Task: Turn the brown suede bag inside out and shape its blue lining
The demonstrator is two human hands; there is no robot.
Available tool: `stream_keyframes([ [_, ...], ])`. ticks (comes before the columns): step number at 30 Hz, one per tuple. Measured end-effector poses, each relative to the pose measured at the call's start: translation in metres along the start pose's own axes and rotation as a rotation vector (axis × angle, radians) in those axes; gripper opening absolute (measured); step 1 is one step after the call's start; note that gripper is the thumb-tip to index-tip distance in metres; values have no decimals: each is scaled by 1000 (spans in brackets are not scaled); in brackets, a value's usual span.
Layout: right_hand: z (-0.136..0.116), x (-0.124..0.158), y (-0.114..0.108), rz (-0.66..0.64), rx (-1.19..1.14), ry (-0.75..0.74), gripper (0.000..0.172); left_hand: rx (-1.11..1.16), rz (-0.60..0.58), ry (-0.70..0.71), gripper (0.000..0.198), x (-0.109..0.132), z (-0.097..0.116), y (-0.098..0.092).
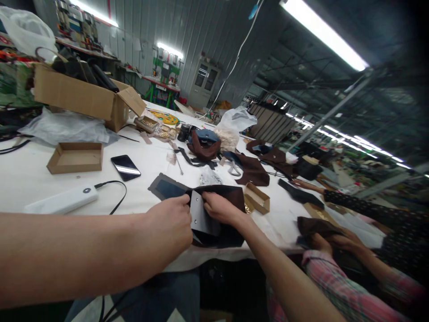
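Note:
A dark brown fabric bag (pixel 236 197) with a black inside lies at the table's front edge, its mouth spread towards me. A flat grey panel (pixel 197 208) with two small round holes or studs stands partly inside it. My left hand (pixel 172 219) is closed on the bag's left edge, beside the panel; its fingertips are partly hidden. My right hand (pixel 221 208) reaches into the mouth from the right, fingers bent and pinched at the panel's upper edge. Behind my left hand lies a dark flat piece (pixel 167 187) with a grey border.
A small carton (pixel 257 199) with gold-coloured hardware beside it touches the bag's right side. To the left are a phone (pixel 125 167), a white power bank (pixel 63 200) with a cable and a shallow box (pixel 75 157). At right, a co-worker's hands (pixel 323 243) hold brown fabric.

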State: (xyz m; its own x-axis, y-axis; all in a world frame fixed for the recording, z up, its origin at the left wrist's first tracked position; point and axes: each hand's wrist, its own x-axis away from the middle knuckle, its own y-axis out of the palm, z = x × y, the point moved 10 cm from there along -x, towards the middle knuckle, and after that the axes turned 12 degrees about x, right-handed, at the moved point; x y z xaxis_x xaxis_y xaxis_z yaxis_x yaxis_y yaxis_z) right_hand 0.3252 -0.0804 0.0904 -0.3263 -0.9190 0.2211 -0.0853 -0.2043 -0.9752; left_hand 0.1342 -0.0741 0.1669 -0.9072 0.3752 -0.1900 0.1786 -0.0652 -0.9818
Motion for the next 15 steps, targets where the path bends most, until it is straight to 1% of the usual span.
stream_keyframes([
  [1, -2, 0, -1, 9, -6, 0, 16, -17, -1, 26, 14, -2, 0, -1],
  [3, -3, 1, -2, 10, -35, 3, 17, -49, 0, 76, 12, -3, -3, -8],
  [6, -2, 7, 0, -41, -111, 12, 20, -84, -25, 126, 11, 2, -6, -16],
  [9, 2, 12, 3, -94, -191, 19, 28, -140, -21, 127, 6, 9, -7, -18],
  [11, 2, 14, 3, -108, -265, 9, 39, -170, -27, 117, 2, 10, -8, -16],
  [13, 0, 14, 3, -105, -343, -1, 58, -178, -51, 114, 7, 10, -9, -15],
  [15, 2, 12, 5, -78, -361, 24, 74, -151, -74, 118, 9, 8, -10, -14],
])
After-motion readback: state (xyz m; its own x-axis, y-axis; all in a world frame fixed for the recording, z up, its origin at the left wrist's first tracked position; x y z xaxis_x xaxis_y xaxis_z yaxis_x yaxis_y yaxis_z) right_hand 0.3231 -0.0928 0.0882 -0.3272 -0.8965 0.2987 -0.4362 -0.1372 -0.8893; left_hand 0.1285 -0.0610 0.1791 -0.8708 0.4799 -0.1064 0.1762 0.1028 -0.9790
